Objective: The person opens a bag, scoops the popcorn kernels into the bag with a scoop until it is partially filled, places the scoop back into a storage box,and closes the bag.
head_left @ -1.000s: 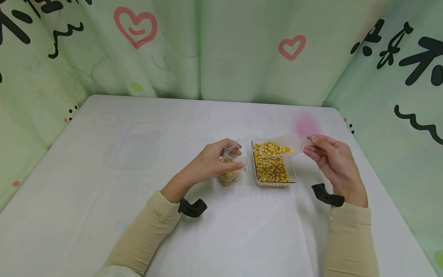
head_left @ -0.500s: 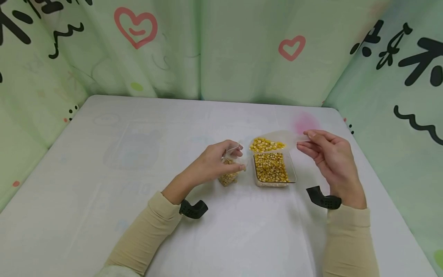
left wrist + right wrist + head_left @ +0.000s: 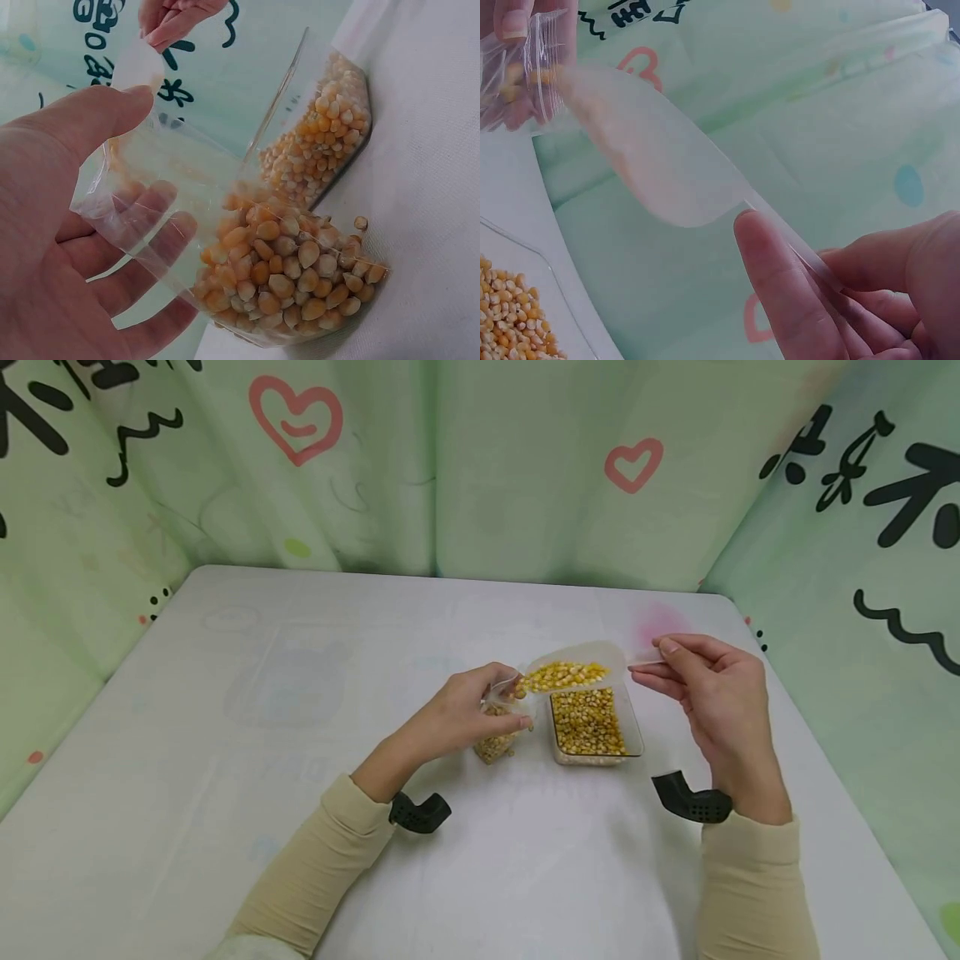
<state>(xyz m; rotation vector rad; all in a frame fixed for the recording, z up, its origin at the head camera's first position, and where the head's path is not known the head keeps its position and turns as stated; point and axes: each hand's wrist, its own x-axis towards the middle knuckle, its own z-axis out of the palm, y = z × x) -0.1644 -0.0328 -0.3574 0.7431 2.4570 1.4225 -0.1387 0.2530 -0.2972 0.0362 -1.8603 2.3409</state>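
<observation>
My left hand [image 3: 450,710] holds a clear plastic bag [image 3: 292,262] by its mouth, the thumb on one side and the fingers spread along the other. Corn kernels fill the lower part of the bag, which sits on the table. Between thumb and fingers, my right hand [image 3: 723,702] pinches the handle of a translucent white scoop [image 3: 667,157]. Heaped with yellow kernels [image 3: 564,674], the scoop slants with its tip at the bag's mouth, and a few kernels show there. Below the scoop stands a rectangular glass container [image 3: 632,727] of corn kernels.
One loose kernel [image 3: 361,223] lies on the white-covered table [image 3: 300,827] between bag and container. A green curtain [image 3: 510,468] with hearts and black lettering encloses the back and sides.
The right hand has carried the loaded scoop leftward from over the glass container to the bag's mouth, tipping it toward the bag. The left hand and bag have hardly moved.
</observation>
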